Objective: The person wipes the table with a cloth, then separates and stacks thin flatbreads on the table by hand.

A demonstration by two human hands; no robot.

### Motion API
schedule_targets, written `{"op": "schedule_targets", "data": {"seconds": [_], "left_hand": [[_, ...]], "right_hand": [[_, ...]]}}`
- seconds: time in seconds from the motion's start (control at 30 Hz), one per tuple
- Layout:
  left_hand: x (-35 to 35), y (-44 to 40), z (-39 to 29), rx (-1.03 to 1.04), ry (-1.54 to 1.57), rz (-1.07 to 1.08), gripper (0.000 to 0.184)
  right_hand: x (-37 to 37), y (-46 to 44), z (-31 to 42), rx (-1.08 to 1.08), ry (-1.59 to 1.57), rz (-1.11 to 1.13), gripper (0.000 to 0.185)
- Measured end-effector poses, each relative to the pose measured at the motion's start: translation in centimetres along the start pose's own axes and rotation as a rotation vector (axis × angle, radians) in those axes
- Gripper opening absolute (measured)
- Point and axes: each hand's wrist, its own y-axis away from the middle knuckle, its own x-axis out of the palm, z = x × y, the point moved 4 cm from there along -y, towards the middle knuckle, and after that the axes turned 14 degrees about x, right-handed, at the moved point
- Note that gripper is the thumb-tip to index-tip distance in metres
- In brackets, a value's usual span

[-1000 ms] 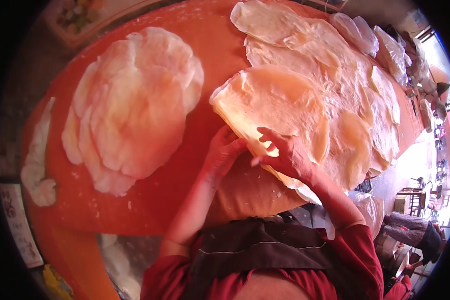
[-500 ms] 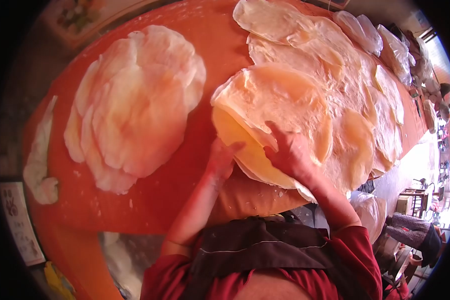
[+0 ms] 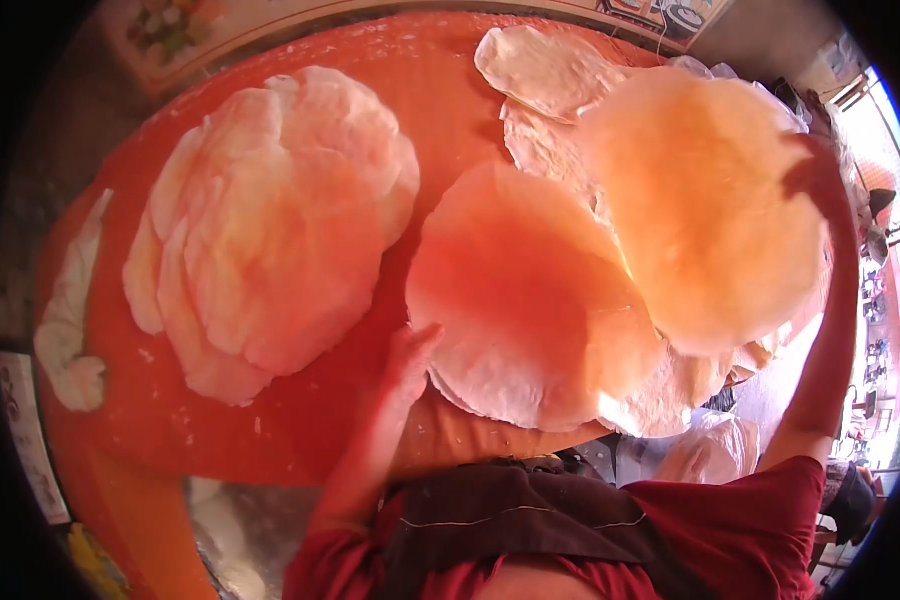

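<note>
My right hand [image 3: 815, 175] is raised at the right and closed on the edge of a thin round sheet [image 3: 710, 210], which hangs spread out above other sheets. Below and left of it, a stack of round sheets [image 3: 530, 300] lies near the front edge of the orange table [image 3: 360, 430]. My left hand [image 3: 413, 355] is beside the stack's lower left edge, its thumb towards the stack; whether it pinches anything is unclear. Crumpled flat sheets [image 3: 545, 75] show behind the raised one.
A second pile of pale round sheets [image 3: 280, 230] covers the table's left part. A pale strip [image 3: 75, 310] lies at the far left. Plastic bags [image 3: 715, 445] are by the front right edge, and a printed board [image 3: 30, 435] stands at the lower left.
The top sheet has come off the stack and moved up and right with my right hand. A smooth sheet is now uncovered. My left hand has shifted slightly left and down.
</note>
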Motion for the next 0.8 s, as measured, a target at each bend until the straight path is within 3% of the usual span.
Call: {"op": "schedule_targets", "data": {"seconds": [0.07, 0.2, 0.27, 0.3, 0.37, 0.5, 0.53, 0.67, 0.77, 0.8], "left_hand": [[-0.5, -0.2, -0.3, 0.003, -0.074, -0.027, 0.025], [-0.1, -0.4, -2.4, -0.08, -0.213, 0.04, 0.026], [-2.8, -0.4, -0.1, -0.006, -0.114, 0.128, 0.027], [-0.8, -0.6, -1.4, 0.014, -0.029, 0.081, 0.028], [-1.3, -0.8, -0.9, -0.093, 0.075, 0.123, 0.031], [-1.3, -0.8, -0.6, -0.136, 0.118, 0.13, 0.035], [-1.3, -0.7, -0.6, -0.132, 0.13, 0.14, 0.035], [-1.5, -0.9, -0.9, -0.139, 0.24, 0.223, 0.038], [-0.7, -0.5, -3.0, -0.148, 0.349, 0.283, 0.041], [0.0, -0.5, -4.3, -0.118, 0.358, 0.293, 0.043]], "right_hand": [[-2.5, -1.1, 1.5, 0.098, 0.217, -0.142, 0.045], [4.7, -3.2, 9.2, 0.122, 0.594, -0.216, 0.05], [8.3, -5.5, 10.8, -0.384, 0.792, -0.277, 0.049], [10.0, -5.9, 14.3, 0.009, 0.652, -0.163, 0.045], [9.8, -8.7, 17.6, -0.378, 0.546, -0.077, 0.039], [10.3, -11.8, 22.9, -0.351, 0.274, -0.185, 0.019], [10.8, -13.7, 22.2, -0.603, 0.467, -0.286, 0.018], [19.3, -21.9, 16.7, -0.372, 0.498, -0.396, 0.021], [31.4, -25.4, 7.4, 0.27, -0.432, 0.248, 0.041], [32.5, -18.8, 10.5, 0.372, -0.169, 0.064, 0.062]]}}
